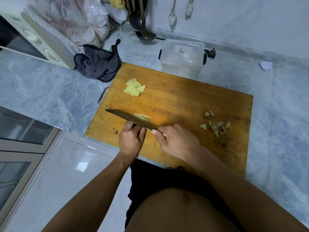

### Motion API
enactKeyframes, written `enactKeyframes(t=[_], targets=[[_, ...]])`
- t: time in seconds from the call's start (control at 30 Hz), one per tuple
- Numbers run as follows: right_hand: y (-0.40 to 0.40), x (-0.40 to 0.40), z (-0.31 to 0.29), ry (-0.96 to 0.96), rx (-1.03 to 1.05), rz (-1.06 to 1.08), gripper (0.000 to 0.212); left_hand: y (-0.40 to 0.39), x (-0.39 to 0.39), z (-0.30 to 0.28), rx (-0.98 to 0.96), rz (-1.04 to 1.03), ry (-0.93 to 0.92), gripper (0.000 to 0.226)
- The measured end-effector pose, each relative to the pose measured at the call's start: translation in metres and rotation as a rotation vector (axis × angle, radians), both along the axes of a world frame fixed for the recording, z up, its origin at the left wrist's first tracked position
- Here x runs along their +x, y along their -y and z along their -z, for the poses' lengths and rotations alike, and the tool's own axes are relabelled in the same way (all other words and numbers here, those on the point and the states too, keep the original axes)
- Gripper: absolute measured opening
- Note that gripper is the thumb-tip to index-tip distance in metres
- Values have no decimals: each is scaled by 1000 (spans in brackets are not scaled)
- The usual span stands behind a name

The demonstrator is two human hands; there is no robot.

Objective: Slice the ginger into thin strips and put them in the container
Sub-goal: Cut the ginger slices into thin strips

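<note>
Both hands work the cleaver (132,120): right (175,139) grips its handle, left (131,139) fingers curl against the blade.

Wood, steel, clear plastic, polished stone

Your cutting board (184,101) is matt wood, scored and stained; your knife (132,120) blade is dull grey metal. The container (182,56) is cloudy clear plastic, the rag (98,64) soft dark cloth, the counter (50,91) smooth veined marble.
</note>
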State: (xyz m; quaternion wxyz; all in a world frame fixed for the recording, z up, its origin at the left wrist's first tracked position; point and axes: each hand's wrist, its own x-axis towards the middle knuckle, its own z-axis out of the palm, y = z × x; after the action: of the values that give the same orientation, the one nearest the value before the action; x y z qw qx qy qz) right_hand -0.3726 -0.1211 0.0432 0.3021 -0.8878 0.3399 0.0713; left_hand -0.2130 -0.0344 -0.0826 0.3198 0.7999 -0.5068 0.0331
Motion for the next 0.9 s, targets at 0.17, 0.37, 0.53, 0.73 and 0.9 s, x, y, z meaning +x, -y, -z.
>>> enactKeyframes(t=[0.17, 0.37, 0.53, 0.73, 0.9], targets=[[-2, 3, 7, 16, -7, 11, 47, 0, 0, 0, 7, -14, -14, 33], [-4, 9, 15, 24, -59, -4, 45, -1, 0, -1, 32, -11, -19, 35], [-3, 6, 8, 16, -48, -3, 46, -1, 0, 0, 37, -7, -15, 36], [-2, 4, 6, 14, -52, -16, 46, 0, -3, -3, -15, -11, -7, 37], [-3, 8, 13, 16, -68, -24, 46, -1, -3, -4, -9, -3, -15, 35]])
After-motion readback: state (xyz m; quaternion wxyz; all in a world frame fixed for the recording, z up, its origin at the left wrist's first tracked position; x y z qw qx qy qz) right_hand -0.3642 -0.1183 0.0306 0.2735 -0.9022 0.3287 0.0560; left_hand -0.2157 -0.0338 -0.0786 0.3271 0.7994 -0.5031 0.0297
